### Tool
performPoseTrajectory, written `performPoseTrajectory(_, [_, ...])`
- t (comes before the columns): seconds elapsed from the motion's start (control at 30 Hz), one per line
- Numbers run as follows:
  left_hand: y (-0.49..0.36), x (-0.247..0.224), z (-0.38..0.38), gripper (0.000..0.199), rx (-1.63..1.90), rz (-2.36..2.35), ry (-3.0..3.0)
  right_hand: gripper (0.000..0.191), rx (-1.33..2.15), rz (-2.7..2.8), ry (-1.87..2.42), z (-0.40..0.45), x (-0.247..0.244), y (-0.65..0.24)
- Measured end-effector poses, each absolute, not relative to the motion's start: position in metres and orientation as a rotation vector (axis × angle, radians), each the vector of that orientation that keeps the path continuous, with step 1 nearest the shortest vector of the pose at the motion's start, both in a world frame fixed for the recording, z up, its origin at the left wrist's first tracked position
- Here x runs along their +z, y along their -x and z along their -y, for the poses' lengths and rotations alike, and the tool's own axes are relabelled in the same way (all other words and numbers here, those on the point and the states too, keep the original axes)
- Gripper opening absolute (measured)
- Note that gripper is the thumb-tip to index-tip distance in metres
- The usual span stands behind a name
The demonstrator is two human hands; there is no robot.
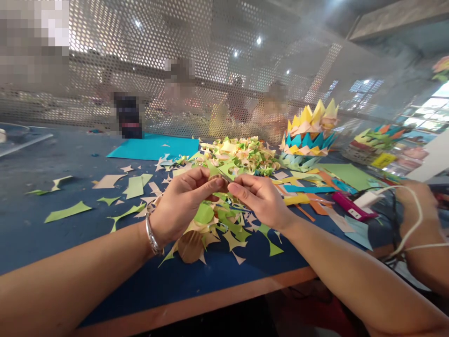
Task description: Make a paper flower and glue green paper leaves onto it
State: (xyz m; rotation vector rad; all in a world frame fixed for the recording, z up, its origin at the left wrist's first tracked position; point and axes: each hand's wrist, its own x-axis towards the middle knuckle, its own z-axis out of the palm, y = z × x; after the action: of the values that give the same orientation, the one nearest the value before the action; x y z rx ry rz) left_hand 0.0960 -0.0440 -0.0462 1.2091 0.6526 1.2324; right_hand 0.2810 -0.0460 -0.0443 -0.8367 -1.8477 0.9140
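Note:
My left hand (189, 196), with a silver bracelet at the wrist, is closed in a pinch in the middle of the view. Facing it, my right hand (261, 199) also pinches, and the fingertips of both nearly meet. A small dark, thin item (228, 178) shows between them, too small to name. Green paper (226, 169) shows just behind the fingertips. Beneath and around both hands lie green and pale paper scraps (235, 239). A round brown piece (190, 246) lies near my left wrist.
Behind the hands rises a heap of paper cuttings (242, 152), with a blue sheet (154, 147) to its left. A layered paper craft (308, 135) stands at right, near a magenta power strip (352, 206) and another person's arm (423, 229).

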Motion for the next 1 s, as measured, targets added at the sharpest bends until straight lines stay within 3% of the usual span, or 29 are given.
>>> performPoseTrajectory(1.0, [-0.0953, -0.0455, 0.0440, 0.015, 1.245, -0.658, -1.267, 0.045, 0.814, 1.897, 0.879, 0.0499, -0.0377, -0.2814])
